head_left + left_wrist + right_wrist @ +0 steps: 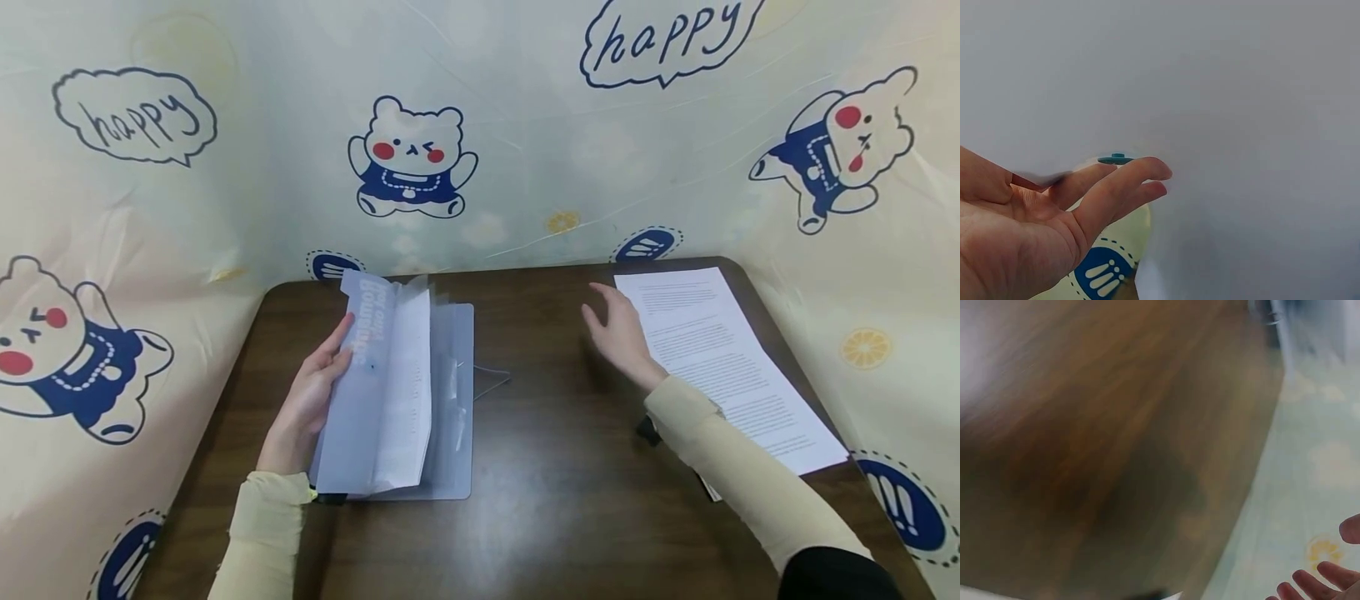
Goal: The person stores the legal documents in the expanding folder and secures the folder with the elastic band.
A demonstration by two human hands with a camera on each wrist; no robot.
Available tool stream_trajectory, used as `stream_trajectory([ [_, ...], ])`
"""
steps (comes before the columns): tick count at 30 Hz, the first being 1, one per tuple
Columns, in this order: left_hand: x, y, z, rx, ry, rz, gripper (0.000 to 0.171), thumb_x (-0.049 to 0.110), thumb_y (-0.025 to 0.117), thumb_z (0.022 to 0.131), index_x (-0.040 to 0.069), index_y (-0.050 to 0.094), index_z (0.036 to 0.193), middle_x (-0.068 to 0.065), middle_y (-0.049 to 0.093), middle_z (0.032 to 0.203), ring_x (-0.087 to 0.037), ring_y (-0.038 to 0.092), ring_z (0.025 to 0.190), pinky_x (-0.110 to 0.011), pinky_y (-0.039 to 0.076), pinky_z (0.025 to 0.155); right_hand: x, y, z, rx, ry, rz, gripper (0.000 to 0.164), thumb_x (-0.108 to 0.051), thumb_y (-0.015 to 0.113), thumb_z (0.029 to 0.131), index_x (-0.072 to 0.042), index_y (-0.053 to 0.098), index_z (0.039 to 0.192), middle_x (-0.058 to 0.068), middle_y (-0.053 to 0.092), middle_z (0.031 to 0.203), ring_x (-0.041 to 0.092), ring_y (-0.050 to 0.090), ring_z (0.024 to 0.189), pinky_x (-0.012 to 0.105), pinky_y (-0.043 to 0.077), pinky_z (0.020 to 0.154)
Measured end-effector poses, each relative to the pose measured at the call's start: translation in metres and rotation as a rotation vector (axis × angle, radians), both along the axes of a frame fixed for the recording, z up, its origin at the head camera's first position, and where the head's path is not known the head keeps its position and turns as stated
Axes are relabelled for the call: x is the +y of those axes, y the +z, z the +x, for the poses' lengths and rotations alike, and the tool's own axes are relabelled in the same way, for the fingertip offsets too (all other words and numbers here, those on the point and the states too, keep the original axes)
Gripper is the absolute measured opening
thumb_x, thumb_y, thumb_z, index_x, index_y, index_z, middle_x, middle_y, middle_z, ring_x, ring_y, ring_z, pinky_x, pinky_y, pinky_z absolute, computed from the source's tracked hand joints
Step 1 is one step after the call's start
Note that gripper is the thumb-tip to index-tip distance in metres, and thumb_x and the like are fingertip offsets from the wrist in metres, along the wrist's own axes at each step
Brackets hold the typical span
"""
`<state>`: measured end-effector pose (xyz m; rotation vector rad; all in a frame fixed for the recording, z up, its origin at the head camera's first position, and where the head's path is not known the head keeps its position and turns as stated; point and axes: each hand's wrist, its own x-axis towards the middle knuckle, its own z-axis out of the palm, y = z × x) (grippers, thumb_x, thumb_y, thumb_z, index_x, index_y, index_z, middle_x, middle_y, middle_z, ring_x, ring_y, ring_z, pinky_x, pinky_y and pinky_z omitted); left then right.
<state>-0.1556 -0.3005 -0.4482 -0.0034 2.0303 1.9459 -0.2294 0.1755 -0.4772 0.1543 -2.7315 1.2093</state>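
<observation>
A pale blue plastic document folder (pixel 363 400) stands partly opened on the left of the table, with clear sleeves and a white printed sheet (pixel 407 383) inside. My left hand (pixel 315 387) grips the left edge of its cover. In the left wrist view the fingers (pixel 1122 181) of that hand curve beside the large pale cover, near a teal button (pixel 1116 159). My right hand (pixel 618 329) is in the air over the table's right half, fingers loosely spread and holding nothing. Just right of it lies a stack of printed paper (pixel 720 367).
The dark wooden table (pixel 540 467) has a patterned cloth (pixel 525 125) hanging around its back and sides. A thin cord loop (pixel 495 379) sticks out from the folder's right edge. My right forearm crosses over the lower left part of the paper.
</observation>
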Motion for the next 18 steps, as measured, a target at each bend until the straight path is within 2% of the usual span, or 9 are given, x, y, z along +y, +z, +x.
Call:
stream_trajectory([
  [8, -0.003, 0.002, -0.001, -0.013, 0.004, -0.022, 0.063, 0.036, 0.037, 0.121, 0.05, 0.007, 0.175, -0.005, -0.004, 0.188, -0.01, 0.048, 0.143, -0.023, 0.059, 0.103, 0.034, -0.01, 0.004, -0.062, -0.008, 0.116, 0.06, -0.016, 0.054, 0.113, 0.013, 0.038, 0.163, 0.039, 0.04, 0.168, 0.055, 0.037, 0.158, 0.065, 0.03, 0.133],
  [12, -0.003, 0.002, 0.0, -0.011, 0.01, -0.019, 0.063, 0.037, 0.038, 0.121, 0.049, 0.008, 0.175, -0.007, -0.003, 0.188, -0.005, 0.052, 0.139, -0.023, 0.059, 0.102, 0.057, -0.013, 0.005, -0.086, -0.034, 0.149, 0.064, -0.016, 0.055, 0.112, 0.015, 0.033, 0.163, 0.042, 0.036, 0.167, 0.059, 0.034, 0.158, 0.068, 0.027, 0.133],
  [18, -0.004, 0.003, 0.001, -0.007, 0.019, 0.005, 0.063, 0.036, 0.039, 0.12, 0.048, 0.011, 0.175, -0.009, 0.0, 0.188, 0.0, 0.059, 0.131, -0.024, 0.061, 0.099, 0.102, -0.026, 0.012, -0.163, -0.126, 0.196, 0.071, -0.021, 0.053, 0.113, 0.017, 0.024, 0.166, 0.045, 0.03, 0.168, 0.063, 0.028, 0.158, 0.073, 0.025, 0.131],
])
